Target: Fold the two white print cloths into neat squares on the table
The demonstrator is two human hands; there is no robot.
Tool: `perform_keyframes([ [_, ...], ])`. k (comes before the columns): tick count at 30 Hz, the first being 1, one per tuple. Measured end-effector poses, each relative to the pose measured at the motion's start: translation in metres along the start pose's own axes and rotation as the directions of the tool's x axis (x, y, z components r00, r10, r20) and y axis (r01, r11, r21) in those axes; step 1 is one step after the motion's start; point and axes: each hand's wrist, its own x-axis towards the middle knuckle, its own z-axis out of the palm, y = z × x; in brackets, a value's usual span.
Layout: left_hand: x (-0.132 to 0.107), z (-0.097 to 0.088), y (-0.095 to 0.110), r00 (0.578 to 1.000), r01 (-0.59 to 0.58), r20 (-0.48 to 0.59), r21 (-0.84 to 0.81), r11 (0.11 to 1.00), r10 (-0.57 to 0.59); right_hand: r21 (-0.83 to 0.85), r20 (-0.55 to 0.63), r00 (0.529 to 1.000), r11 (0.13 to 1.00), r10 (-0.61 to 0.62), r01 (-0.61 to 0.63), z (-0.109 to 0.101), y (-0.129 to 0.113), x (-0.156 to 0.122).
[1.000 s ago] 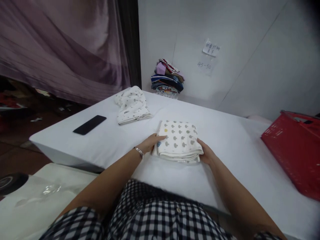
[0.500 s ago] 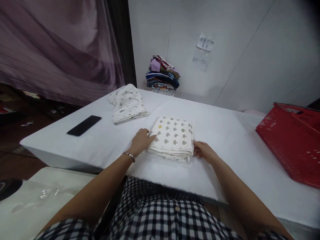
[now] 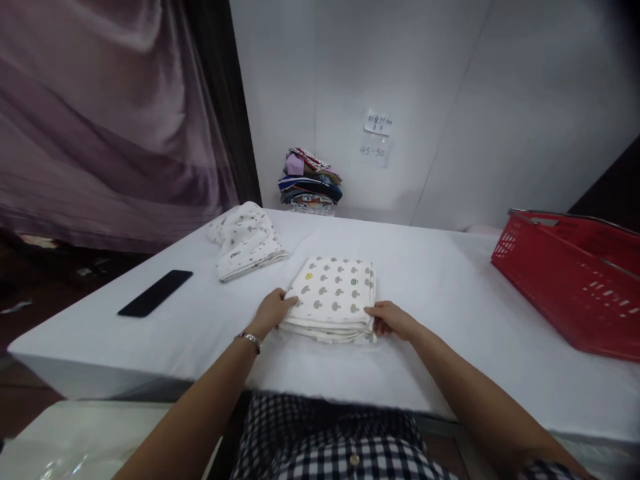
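A folded white cloth with grey tree-like prints lies on the white-covered table in front of me, its layered edges facing my body. At its left side, my left hand is closed on the edge, thumb on top. On the opposite side, my right hand pinches the near right corner, thumb above and the other fingers curled below. The cloth rests on the table. Farther left is another white cloth with small dark prints, partly folded and rumpled at its back end.
A black flat slab, perhaps a phone, lies on the table at left. On the right stands a red plastic basket. Folded fabrics are stacked by the wall under paper signs. A purple curtain hangs at left.
My view has tilted up, so things sit lower in the picture. My right thumb has moved from the cloth's side edge onto its top. The cloth stays folded on the table.
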Motion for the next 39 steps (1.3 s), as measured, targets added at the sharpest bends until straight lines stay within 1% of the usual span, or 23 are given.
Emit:
perform_keyframes([
  [2, -0.001, 0.001, -0.001, 1.0, -0.018, -0.006, -0.007, 1.0, 0.018, -0.028, -0.01, 1.0, 1.0, -0.003, 0.002, 0.001, 0.001, 0.0],
  [6, -0.004, 0.001, -0.002, 0.997, -0.061, -0.036, 0.031, 0.998, 0.062, -0.098, -0.041, 0.999, 0.995, -0.022, 0.018, 0.003, 0.004, 0.001],
  [8, -0.007, -0.001, -0.002, 0.996, -0.07, -0.048, 0.069, 0.995, 0.073, -0.109, -0.064, 0.997, 0.994, -0.036, 0.029, 0.003, 0.007, 0.002],
  [10, -0.01, -0.003, 0.003, 0.986, -0.118, -0.096, 0.151, 0.981, 0.134, -0.099, -0.113, 0.99, 0.993, -0.081, 0.07, 0.002, 0.008, 0.004],
  [11, -0.013, -0.004, 0.007, 0.972, -0.167, -0.128, 0.209, 0.964, 0.196, -0.084, -0.148, 0.983, 0.991, -0.112, 0.101, 0.0, 0.008, 0.006],
  [13, -0.019, -0.004, 0.022, 0.921, -0.291, -0.167, 0.312, 0.905, 0.353, -0.038, -0.225, 0.96, 0.986, -0.169, 0.165, -0.006, 0.005, 0.012],
  [15, -0.025, 0.002, 0.042, 0.869, -0.411, -0.137, 0.336, 0.848, 0.475, 0.012, -0.285, 0.94, 0.98, -0.189, 0.201, -0.012, 0.001, 0.022],
  [17, -0.029, 0.014, 0.067, 0.849, -0.489, -0.064, 0.282, 0.825, 0.525, 0.057, -0.319, 0.93, 0.975, -0.185, 0.214, -0.016, -0.004, 0.035],
  [19, -0.031, 0.03, 0.092, 0.845, -0.524, 0.015, 0.218, 0.823, 0.534, 0.101, -0.342, 0.922, 0.969, -0.181, 0.227, -0.017, -0.006, 0.048],
  [22, -0.024, 0.057, 0.124, 0.849, -0.528, 0.094, 0.169, 0.832, 0.52, 0.141, -0.368, 0.911, 0.957, -0.187, 0.254, -0.015, -0.004, 0.062],
  [24, -0.015, 0.073, 0.14, 0.869, -0.495, 0.117, 0.188, 0.848, 0.482, 0.151, -0.383, 0.901, 0.949, -0.204, 0.278, -0.013, 0.0, 0.067],
  [26, -0.005, 0.084, 0.152, 0.898, -0.441, 0.117, 0.238, 0.865, 0.425, 0.153, -0.386, 0.894, 0.94, -0.228, 0.306, -0.012, 0.005, 0.068],
  [28, 0.004, 0.091, 0.158, 0.917, -0.399, 0.122, 0.283, 0.872, 0.379, 0.152, -0.378, 0.89, 0.931, -0.254, 0.331, -0.012, 0.008, 0.068],
  [32, 0.015, 0.094, 0.16, 0.925, -0.38, 0.151, 0.303, 0.874, 0.349, 0.15, -0.345, 0.895, 0.924, -0.285, 0.352, -0.013, 0.011, 0.068],
  [36, 0.013, 0.095, 0.156, 0.912, -0.41, 0.144, 0.283, 0.867, 0.384, 0.153, -0.312, 0.905, 0.925, -0.29, 0.349, -0.013, 0.009, 0.072],
  [39, 0.008, 0.098, 0.158, 0.901, -0.432, 0.187, 0.308, 0.848, 0.391, 0.167, -0.271, 0.921, 0.928, -0.28, 0.332, -0.015, 0.007, 0.074],
])
